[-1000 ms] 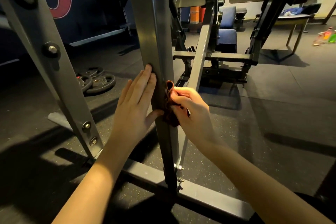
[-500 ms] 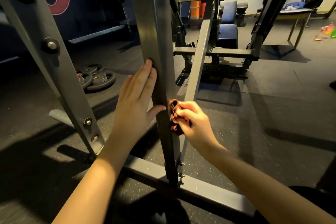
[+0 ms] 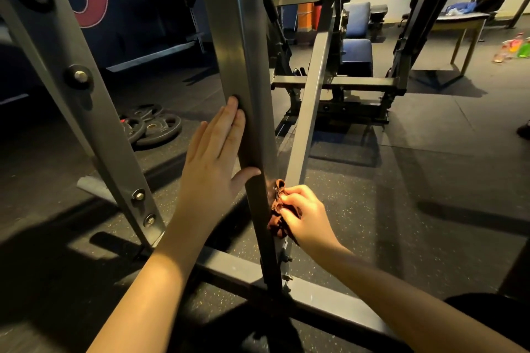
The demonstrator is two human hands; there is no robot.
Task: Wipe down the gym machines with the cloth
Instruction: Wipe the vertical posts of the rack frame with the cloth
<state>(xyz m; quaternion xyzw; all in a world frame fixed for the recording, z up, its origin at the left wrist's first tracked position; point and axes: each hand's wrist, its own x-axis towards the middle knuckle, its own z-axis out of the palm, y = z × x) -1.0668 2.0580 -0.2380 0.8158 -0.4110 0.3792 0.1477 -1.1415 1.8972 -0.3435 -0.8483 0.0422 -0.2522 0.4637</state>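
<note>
A grey steel upright post [image 3: 238, 46] of a gym machine stands right in front of me, bolted to a floor beam [image 3: 324, 295]. My left hand [image 3: 213, 163] lies flat against the post's left face, fingers straight, thumb across its front edge. My right hand [image 3: 305, 216] grips a bunched dark red cloth [image 3: 276, 209] and presses it against the post's right face, low down near the base bolts.
A slanted grey brace [image 3: 86, 100] with bolts rises at the left. Weight plates [image 3: 149, 126] lie on the rubber floor behind it. A thin diagonal bar [image 3: 311, 106] and a blue padded seat [image 3: 357, 56] are behind the post. A table [image 3: 459, 23] stands far right.
My right hand has slid the cloth down the post's right side, from mid-height towards the base. My left hand has stayed flat on the post.
</note>
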